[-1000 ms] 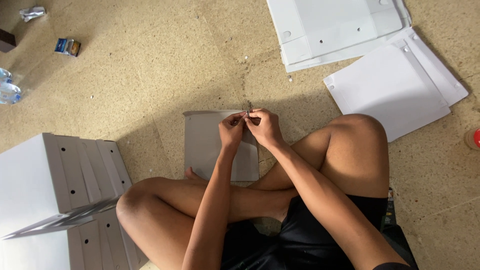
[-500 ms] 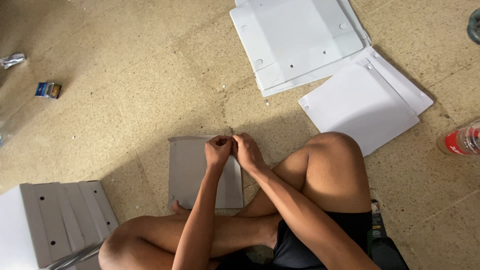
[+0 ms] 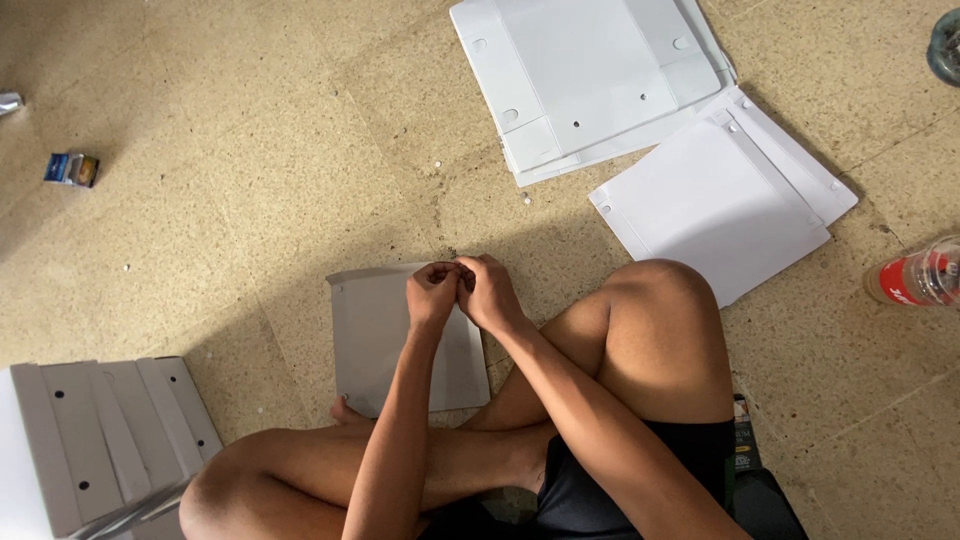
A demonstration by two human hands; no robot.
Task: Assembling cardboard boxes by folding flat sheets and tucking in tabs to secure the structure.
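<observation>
Both hands [image 3: 460, 295] meet over card sheet [image 3: 375, 340].

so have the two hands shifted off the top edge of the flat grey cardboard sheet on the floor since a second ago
No. The left hand and right hand stay pinched together at the top edge of the flat grey cardboard sheet; only the camera view shifted.

I see the view has drifted: the red-labelled bottle [image 3: 918, 279] is now fully visible, and the folded boxes [image 3: 100, 440] sit lower left.
</observation>
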